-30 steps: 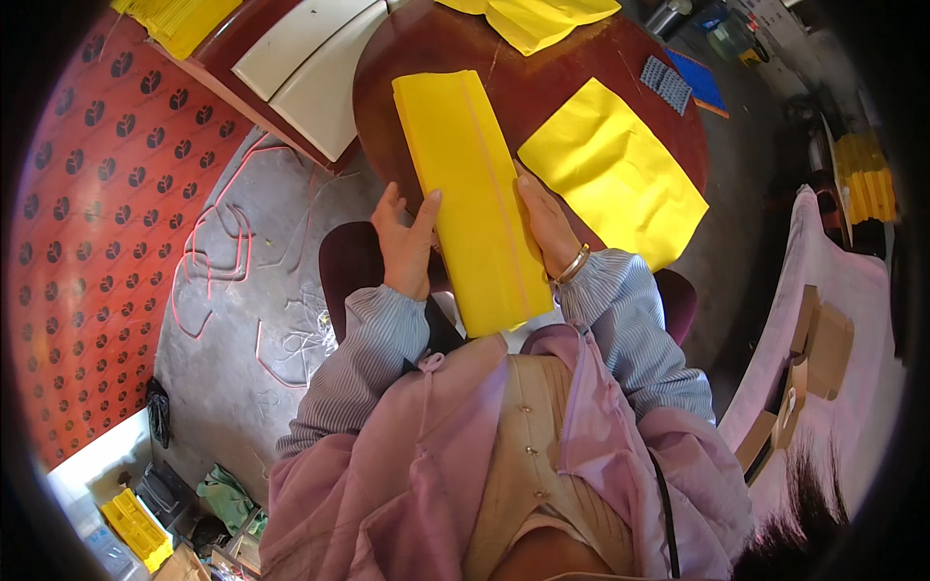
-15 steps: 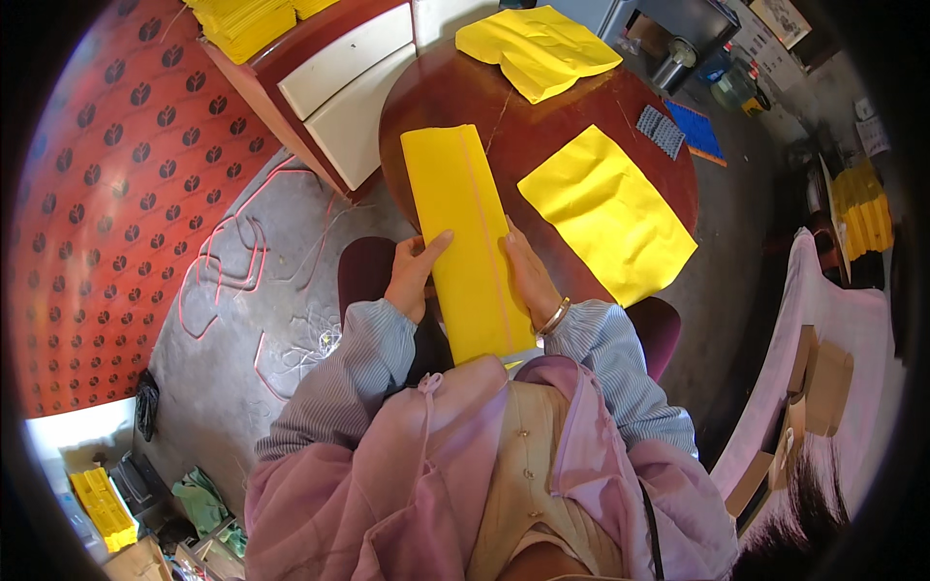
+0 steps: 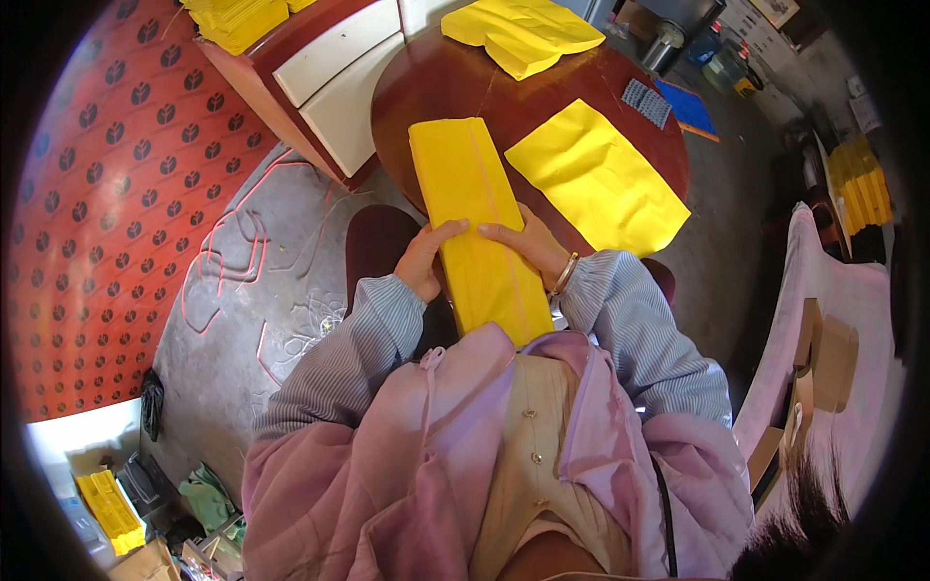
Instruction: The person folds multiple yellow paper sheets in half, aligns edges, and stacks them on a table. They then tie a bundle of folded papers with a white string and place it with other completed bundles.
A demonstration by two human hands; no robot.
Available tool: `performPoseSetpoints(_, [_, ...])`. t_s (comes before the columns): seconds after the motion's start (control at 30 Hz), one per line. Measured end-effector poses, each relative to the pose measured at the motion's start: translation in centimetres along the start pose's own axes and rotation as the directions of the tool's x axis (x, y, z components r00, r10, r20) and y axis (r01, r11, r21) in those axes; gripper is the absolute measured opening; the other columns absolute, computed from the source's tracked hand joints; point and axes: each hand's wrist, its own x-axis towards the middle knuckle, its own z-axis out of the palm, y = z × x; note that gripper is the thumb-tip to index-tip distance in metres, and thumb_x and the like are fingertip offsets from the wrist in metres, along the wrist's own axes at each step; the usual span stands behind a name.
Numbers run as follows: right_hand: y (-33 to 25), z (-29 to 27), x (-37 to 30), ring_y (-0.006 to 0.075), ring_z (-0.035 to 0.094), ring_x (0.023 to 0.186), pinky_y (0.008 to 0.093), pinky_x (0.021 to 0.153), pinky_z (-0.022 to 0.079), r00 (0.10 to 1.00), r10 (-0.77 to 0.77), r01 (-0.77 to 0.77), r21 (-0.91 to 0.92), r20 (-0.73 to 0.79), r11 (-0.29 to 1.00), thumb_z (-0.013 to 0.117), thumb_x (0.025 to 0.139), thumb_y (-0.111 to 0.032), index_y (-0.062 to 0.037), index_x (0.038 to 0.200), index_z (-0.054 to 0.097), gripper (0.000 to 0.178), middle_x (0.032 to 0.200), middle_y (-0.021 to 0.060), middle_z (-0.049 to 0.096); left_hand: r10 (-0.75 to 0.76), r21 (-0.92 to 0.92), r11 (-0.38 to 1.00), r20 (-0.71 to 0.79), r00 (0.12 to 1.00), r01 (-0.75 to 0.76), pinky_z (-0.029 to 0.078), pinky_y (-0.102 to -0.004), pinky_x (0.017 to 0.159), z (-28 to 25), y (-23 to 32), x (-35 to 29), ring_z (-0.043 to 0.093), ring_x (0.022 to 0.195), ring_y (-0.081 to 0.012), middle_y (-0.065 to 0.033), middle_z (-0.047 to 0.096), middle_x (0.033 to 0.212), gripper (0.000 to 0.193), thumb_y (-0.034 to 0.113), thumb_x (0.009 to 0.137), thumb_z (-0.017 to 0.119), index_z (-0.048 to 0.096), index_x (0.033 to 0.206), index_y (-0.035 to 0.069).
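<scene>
A long, thick bundle of folded yellow sheets [image 3: 465, 184] with a faint orange line along it lies between my hands, just in front of my chest. My left hand [image 3: 423, 259] grips its left edge, thumb pressed on the top face. On the opposite edge, my right hand [image 3: 536, 244] grips it with the thumb also on top; the fingers of both hands are hidden under the bundle. To the right, a creased yellow sheet [image 3: 599, 179] lies flat on the round dark red table [image 3: 417, 82]. Another folded yellow sheet [image 3: 523, 34] rests at the table's far side.
A grey textured pad [image 3: 646, 103] and a blue one [image 3: 687, 109] lie at the table's right edge. Beyond the table's left side stands a cabinet with white drawers [image 3: 354, 107], stacked with yellow sheets [image 3: 232, 21]. Pinkish strapping [image 3: 260, 247] litters the floor at left.
Both thumbs have moved inward onto the top of the bundle, and my right hand has shifted from lying along its edge to gripping it. My view has shifted slightly.
</scene>
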Motion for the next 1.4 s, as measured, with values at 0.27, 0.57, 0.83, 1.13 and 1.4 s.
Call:
performPoseSetpoints(0.27, [-3.8,-1.1,-2.1,0.0265,0.066,0.123,0.0421,0.106,0.055,0.999,-0.014,0.008,0.147,0.038,0.989,0.089,0.086,-0.023,-0.006,0.151,0.044,0.082,0.139,0.0108,0.064,0.085,0.119,0.987,0.155,0.984,-0.104,0.052,-0.0412,0.109,4.2,2.6,0.4,0.066,0.122,-0.0245,-0.0091,0.068,0.134,0.049,0.019,0.098,0.074,0.057,0.142,0.007])
performPoseSetpoints(0.57, [-14.4,-3.1,-1.3,0.0308,0.051,0.142,0.0425,0.118,0.045,0.747,-0.661,0.637,-0.209,-0.072,0.742,0.101,0.072,-0.02,-0.0074,0.162,0.027,0.118,0.151,0.0157,0.052,0.421,0.24,0.747,0.551,0.721,-0.62,0.046,-0.0377,0.115,12.9,13.2,2.7,0.059,0.131,-0.0259,-0.0093,0.063,0.139,0.073,0.018,0.085,0.086,0.052,0.149,0.006])
performPoseSetpoints(0.83, [-9.1,-6.1,1.4,0.0309,0.04,0.151,0.041,0.125,0.035,0.774,-0.632,0.577,-0.366,-0.041,0.73,0.103,0.067,-0.018,-0.0091,0.166,0.018,0.131,0.16,0.0157,0.042,0.37,0.388,0.563,0.671,0.642,-0.73,0.043,-0.0386,0.118,9.9,12.9,5.5,0.056,0.136,-0.0247,-0.008,0.063,0.142,0.08,0.014,0.079,0.092,0.053,0.149,0.006])
performPoseSetpoints(1.13, [-5.1,-7.9,2.2,0.0252,0.052,0.14,0.0379,0.118,0.04,0.747,-0.659,0.546,-0.482,-0.091,0.685,0.094,0.075,-0.011,-0.0072,0.16,0.035,0.104,0.148,0.0127,0.057,0.409,0.4,0.296,0.768,0.493,-0.868,0.049,-0.037,0.113,6.3,11.2,9.2,0.062,0.131,-0.0204,-0.0078,0.066,0.144,0.071,0.01,0.085,0.091,0.058,0.147,0.001])
performPoseSetpoints(1.4, [-5.2,-7.0,2.7,0.0184,0.054,0.136,0.0329,0.117,0.04,0.738,-0.663,0.637,-0.193,-0.128,0.747,0.091,0.077,-0.006,-0.0045,0.154,0.046,0.089,0.145,0.0067,0.06,0.468,0.335,0.486,0.681,0.564,-0.807,0.052,-0.0351,0.109,6.6,10.8,8.6,0.066,0.125,-0.0198,-0.0084,0.067,0.142,0.073,0.009,0.082,0.093,0.057,0.145,0.002])
